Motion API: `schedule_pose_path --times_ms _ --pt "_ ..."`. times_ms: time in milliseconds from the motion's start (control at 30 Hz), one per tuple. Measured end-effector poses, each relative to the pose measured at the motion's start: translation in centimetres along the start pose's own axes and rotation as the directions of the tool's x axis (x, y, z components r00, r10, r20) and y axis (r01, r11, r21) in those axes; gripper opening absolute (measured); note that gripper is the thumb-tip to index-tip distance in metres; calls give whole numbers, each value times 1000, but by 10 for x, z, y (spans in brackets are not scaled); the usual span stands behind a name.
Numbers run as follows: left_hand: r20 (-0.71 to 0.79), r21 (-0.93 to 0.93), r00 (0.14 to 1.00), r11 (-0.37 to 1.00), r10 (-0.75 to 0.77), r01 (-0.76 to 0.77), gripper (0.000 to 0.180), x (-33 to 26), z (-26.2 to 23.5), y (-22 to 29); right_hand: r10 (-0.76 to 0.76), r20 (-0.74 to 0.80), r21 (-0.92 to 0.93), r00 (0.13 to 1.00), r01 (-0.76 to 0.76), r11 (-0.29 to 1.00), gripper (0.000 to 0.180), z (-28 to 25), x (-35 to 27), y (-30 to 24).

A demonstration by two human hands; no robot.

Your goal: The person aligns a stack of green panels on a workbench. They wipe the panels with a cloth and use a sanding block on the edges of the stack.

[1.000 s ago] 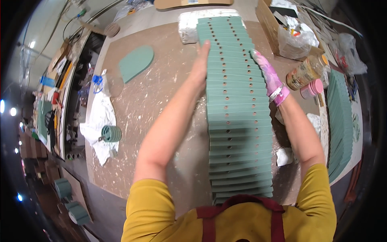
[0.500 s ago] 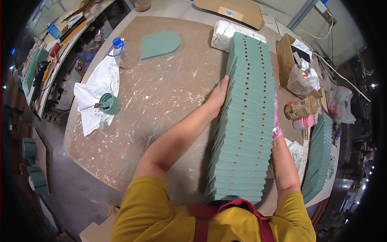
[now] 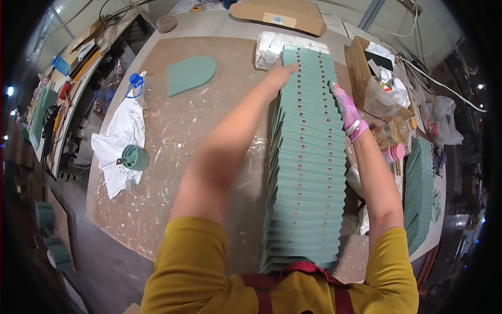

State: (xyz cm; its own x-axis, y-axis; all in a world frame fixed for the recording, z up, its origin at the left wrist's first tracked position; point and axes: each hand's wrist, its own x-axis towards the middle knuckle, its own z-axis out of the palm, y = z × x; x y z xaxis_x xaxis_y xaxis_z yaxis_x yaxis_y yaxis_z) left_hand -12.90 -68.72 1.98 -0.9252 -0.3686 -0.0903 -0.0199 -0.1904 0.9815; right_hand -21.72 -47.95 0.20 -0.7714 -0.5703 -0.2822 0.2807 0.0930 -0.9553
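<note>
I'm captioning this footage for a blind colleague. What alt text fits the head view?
A person's two hands press on the far end of a long overlapping row of green panels on a paint-flecked table: the bare left hand on top, the pink-gloved right hand along its right edge. A white cloth and a rounded green panel lie to the left.

A brown worktable [image 3: 209,131], smeared with pale paint, is covered along its right half by a long overlapping row of green panels [image 3: 306,172]. A rounded green panel [image 3: 191,75], a white rag [image 3: 121,141] topped by a green roll [image 3: 136,157], and what may be a foil-wrapped block [image 3: 272,47] are laid on it.
</note>
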Motion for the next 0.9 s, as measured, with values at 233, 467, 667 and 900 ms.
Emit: schedule_pose_path --times_ms 233,467,667,900 --pt "86 58 991 994 -98 93 50 -4 -11 25 -63 83 -131 995 73 989 59 24 -32 -21" --pt "-53 50 989 989 -139 142 59 54 -20 4 -168 -34 -51 985 166 985 77 20 35 -18" --pt "-119 76 978 981 -171 180 58 49 -8 10 -347 -119 -762 930 139 632 89 29 49 -46" --pt "-173 50 972 984 -158 169 54 42 -14 6 -241 -75 -843 968 67 533 94 44 31 -55"
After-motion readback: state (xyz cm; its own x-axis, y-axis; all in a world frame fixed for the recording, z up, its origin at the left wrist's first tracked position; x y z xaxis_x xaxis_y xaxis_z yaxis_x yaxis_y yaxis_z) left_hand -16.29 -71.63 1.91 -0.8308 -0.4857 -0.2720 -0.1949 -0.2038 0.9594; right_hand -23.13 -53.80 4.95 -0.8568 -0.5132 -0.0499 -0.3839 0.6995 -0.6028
